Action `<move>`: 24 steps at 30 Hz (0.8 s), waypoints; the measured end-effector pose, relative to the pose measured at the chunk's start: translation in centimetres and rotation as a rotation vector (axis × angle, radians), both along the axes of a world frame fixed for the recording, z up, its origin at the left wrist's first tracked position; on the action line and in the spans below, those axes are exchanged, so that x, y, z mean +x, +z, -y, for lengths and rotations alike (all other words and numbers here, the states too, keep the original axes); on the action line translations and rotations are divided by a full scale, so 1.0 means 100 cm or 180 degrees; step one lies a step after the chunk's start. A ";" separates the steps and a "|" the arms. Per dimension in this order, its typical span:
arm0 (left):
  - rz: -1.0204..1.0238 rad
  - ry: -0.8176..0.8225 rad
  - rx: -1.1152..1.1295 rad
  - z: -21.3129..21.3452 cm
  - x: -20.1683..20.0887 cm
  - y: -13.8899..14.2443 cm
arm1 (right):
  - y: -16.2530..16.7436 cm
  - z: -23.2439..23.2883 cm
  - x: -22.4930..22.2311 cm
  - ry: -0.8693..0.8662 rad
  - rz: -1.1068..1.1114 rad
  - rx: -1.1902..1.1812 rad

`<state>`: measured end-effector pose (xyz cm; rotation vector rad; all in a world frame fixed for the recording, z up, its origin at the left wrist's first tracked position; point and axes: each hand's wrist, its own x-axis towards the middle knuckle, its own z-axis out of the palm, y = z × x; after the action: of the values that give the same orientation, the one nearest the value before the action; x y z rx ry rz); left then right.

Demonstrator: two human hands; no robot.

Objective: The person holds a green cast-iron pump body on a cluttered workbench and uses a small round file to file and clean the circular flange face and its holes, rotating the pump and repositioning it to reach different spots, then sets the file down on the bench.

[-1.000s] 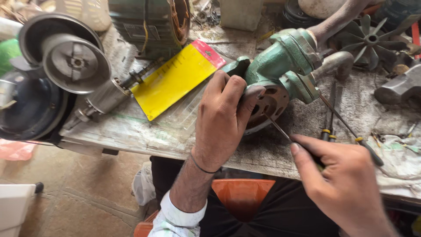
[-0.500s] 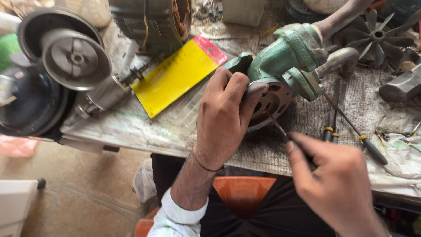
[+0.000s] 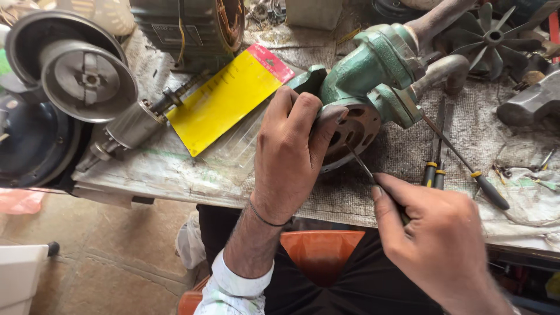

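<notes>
Gripped by the left hand, fingers curled over its round face plate, a green pump body lies on its side near the front edge of the cluttered workbench. Right hand is closed around the handle of a thin screwdriver, whose metal shaft slants up and left, its tip at the rusty, perforated face plate; whether the tip enters a hole cannot be told. Left forearm rises from a white cuff, with a dark band at the wrist; right wrist enters from the lower right.

Just right of the pump, two screwdrivers with black-and-yellow handles lie side by side, and a longer one lies at an angle beside them. Left of the pump, a yellow card with a red end rests on the bench, a motor shaft touching its corner. Farther left stands a grey pulley-like disc; behind it, a motor with copper windings. At upper right sits a dark fan impeller. Below the bench, an orange stool shows between the person's legs.
</notes>
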<state>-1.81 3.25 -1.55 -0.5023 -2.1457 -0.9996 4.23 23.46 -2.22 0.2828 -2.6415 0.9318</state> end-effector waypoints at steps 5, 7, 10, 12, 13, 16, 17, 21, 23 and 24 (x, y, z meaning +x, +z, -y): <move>-0.0033 -0.0004 -0.0074 0.000 0.001 0.001 | -0.030 -0.023 0.004 -0.0070 -0.0228 -0.0203; -0.0018 -0.0008 -0.0048 0.000 0.001 0.001 | -0.020 -0.017 0.004 0.0053 0.0027 -0.0033; -0.0029 -0.0033 -0.0055 -0.001 0.001 0.000 | 0.013 -0.002 0.001 0.0059 -0.0095 -0.0231; -0.0075 -0.0002 -0.0065 -0.002 0.000 -0.001 | 0.028 0.006 0.000 0.0157 -0.0344 -0.0122; -0.0054 0.0013 -0.0047 -0.002 0.001 -0.001 | 0.030 0.011 -0.002 0.0281 -0.0476 0.0096; -0.0087 0.0011 -0.0092 -0.003 0.000 0.001 | 0.038 0.006 -0.004 0.0103 -0.0070 -0.0231; -0.0105 0.0014 -0.0105 -0.003 0.000 0.001 | 0.038 0.001 -0.003 -0.0032 0.0230 -0.0466; -0.0073 0.0008 0.0013 -0.002 -0.001 -0.001 | 0.001 -0.017 0.000 0.0117 0.0197 -0.0121; -0.0102 -0.0044 -0.0005 0.000 -0.001 -0.002 | -0.011 -0.055 0.001 -0.0072 0.0988 -0.0241; -0.0122 -0.0057 0.0013 0.001 -0.002 -0.003 | -0.015 -0.076 -0.001 -0.0169 0.1138 -0.0556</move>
<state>-1.99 3.20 -1.83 -0.5355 -2.1083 -0.9963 4.17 31.01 -3.76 0.0018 -2.8383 1.2896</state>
